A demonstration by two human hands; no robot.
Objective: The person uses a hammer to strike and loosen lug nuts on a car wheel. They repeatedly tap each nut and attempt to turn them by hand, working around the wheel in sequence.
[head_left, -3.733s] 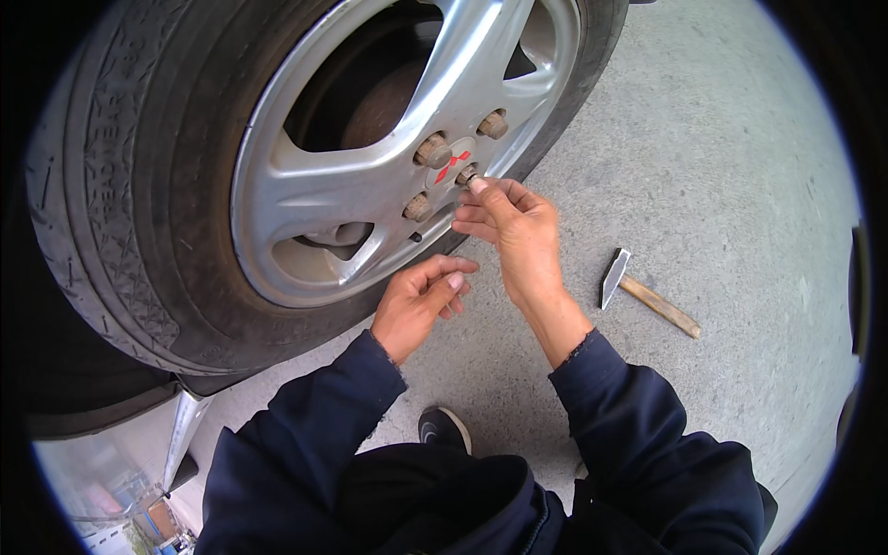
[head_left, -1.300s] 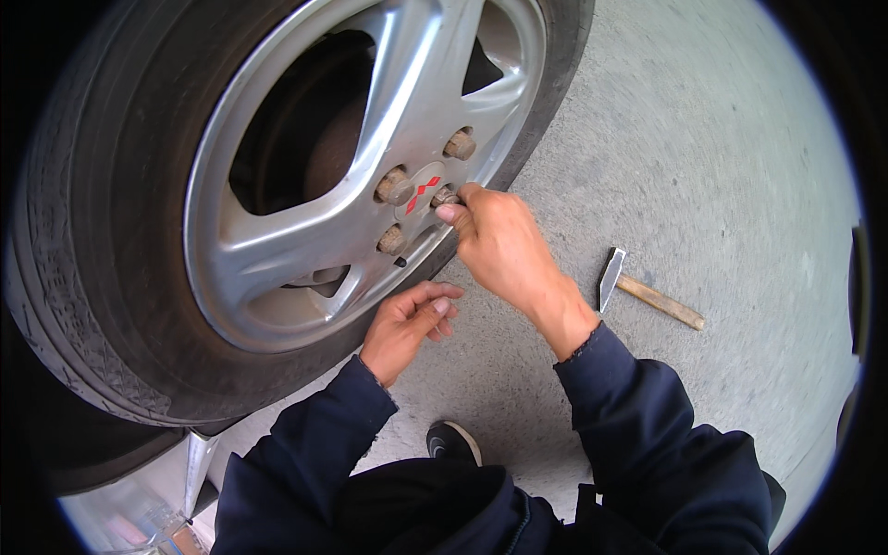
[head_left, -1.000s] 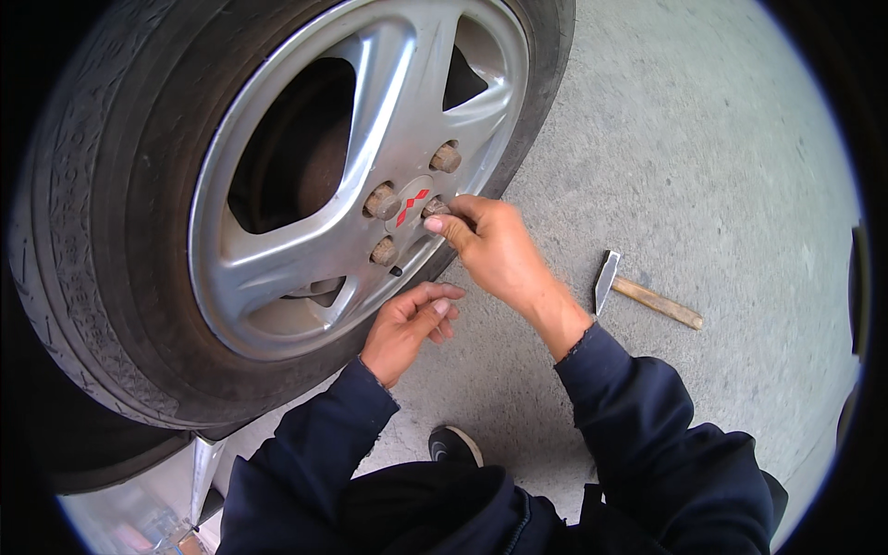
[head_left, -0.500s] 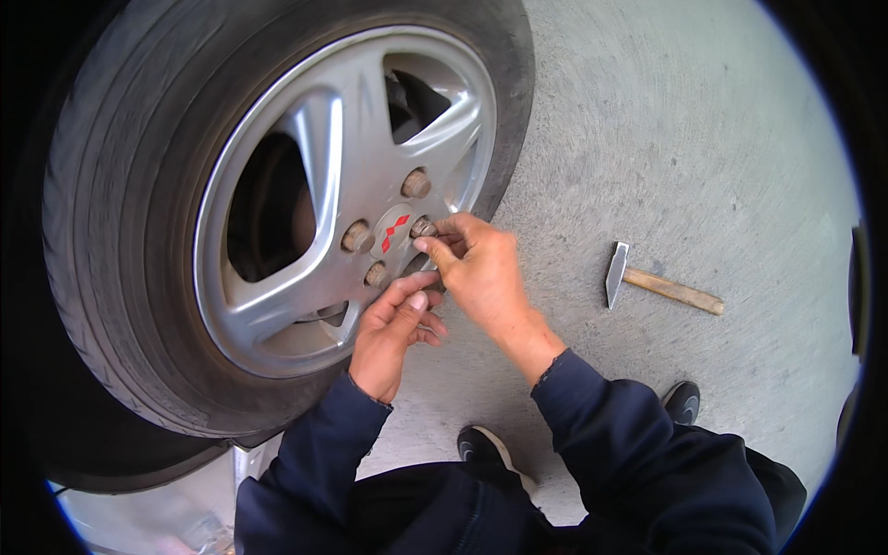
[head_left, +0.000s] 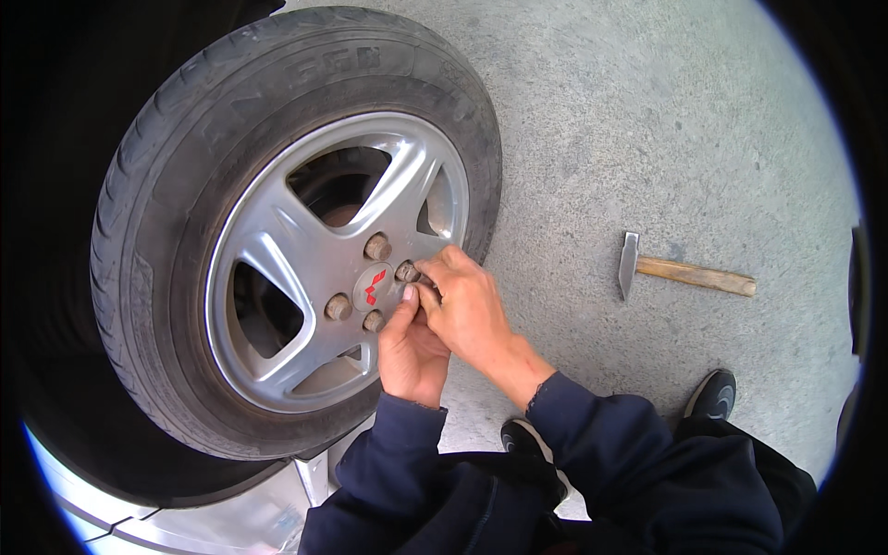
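Note:
A silver five-spoke alloy wheel with a red emblem on its centre cap stands before me. Several rusty lug nuts ring the cap. My right hand is closed, its bent index finger and thumb at the lug nut right of the cap. Just below, my left hand is cupped with its thumb raised near that nut and the right thumb. Its other fingers are mostly behind the right hand, so anything in them is hidden. A lower lug nut sits beside the left thumb.
Around the wheel is a black tyre, under a dark wheel arch. A silver body panel shows at lower left. On the concrete floor lies a hammer with a wooden handle. My shoes are at the lower right.
My view has shifted, so the wheel appears lower and smaller. My left hand has come up against the right hand, its thumb now close to the nut. The right hand stays by the same nut.

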